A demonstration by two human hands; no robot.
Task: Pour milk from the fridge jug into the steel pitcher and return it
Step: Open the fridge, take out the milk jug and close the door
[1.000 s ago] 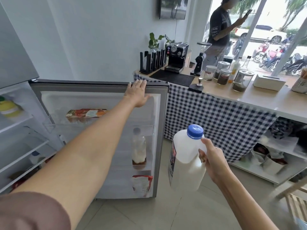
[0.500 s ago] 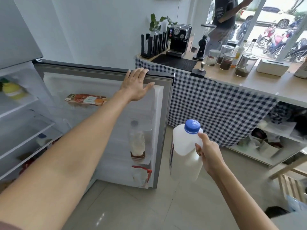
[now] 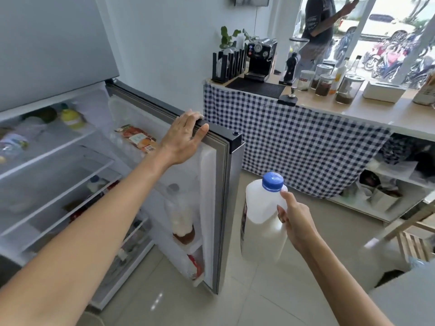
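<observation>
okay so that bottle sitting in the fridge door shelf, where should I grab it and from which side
Take the bottle by its narrow neck, just under the cap, coming from above and from the open side of the fridge door. It stands upright with its lower body behind the shelf rail, so only the upper part is free; lift straight up.

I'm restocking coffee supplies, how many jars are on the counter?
4: a white-filled jar, two dark-filled jars beside it, and a larger jar at the right. More may be hidden behind them.
</observation>
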